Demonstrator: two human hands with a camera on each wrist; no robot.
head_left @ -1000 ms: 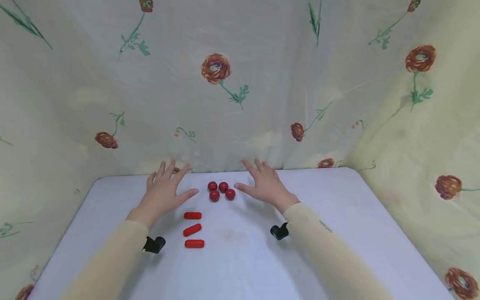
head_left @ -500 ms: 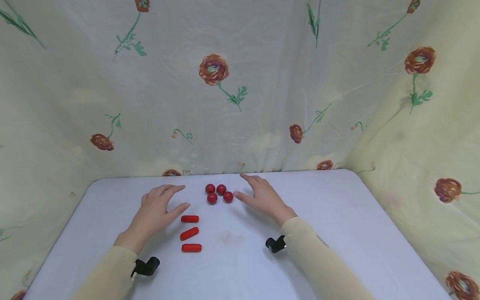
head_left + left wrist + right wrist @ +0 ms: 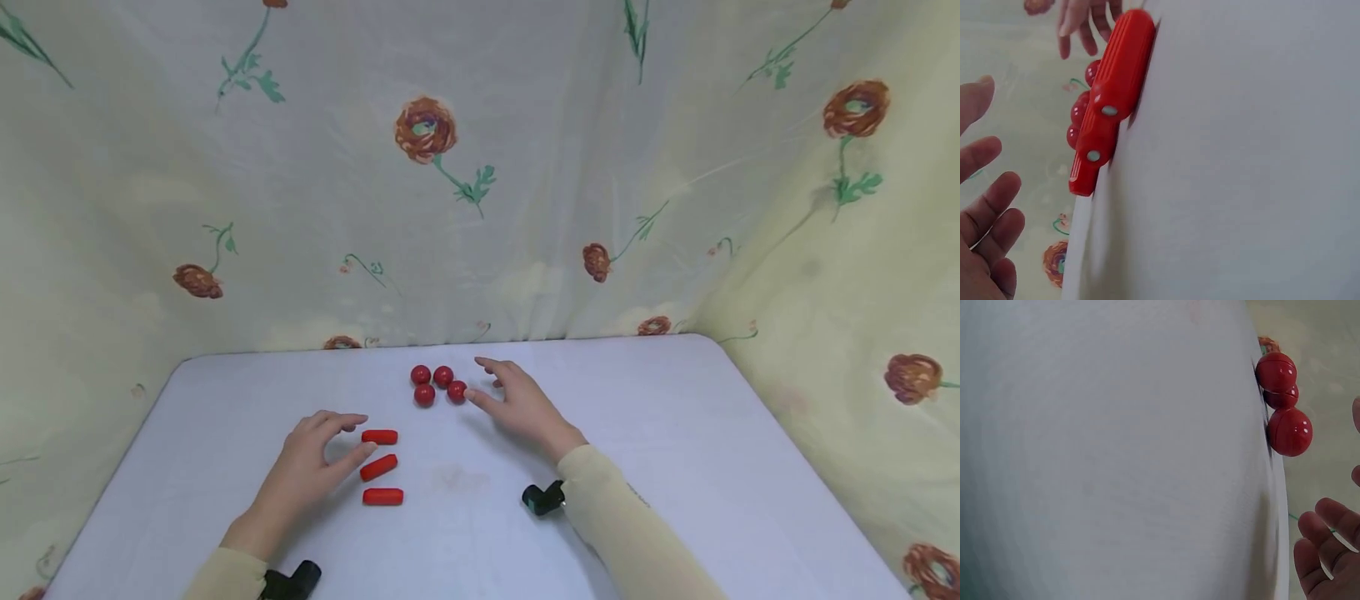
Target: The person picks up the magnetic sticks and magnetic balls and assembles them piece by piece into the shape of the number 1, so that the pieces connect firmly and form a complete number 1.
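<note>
Three short red ribbed rods lie in a column left of the table's middle: a far rod (image 3: 381, 437), a slanted middle rod (image 3: 378, 467) and a near rod (image 3: 383, 497). In the left wrist view, pale round spots mark the ends of two, the nearest rod (image 3: 1125, 62) among them. My left hand (image 3: 300, 467) hovers just left of the far rods, thumb and fingers apart, holding nothing. Several shiny dark red balls (image 3: 424, 395) sit clustered farther back. Beside them on the right is my right hand (image 3: 525, 406), its thumb tip right at the nearest ball (image 3: 457, 392), fingers loosely bent.
Everything lies on a white table (image 3: 637, 467) with rounded far corners. A pale curtain (image 3: 525, 208) printed with brown flowers hangs behind and along the sides. Each wrist carries a black camera, such as the right wrist camera (image 3: 543, 498).
My left hand has come down and back toward me, from beside the balls to beside the rods, its spread fingers now bent. My right hand has lowered close to the balls. Rods and balls stay put.
</note>
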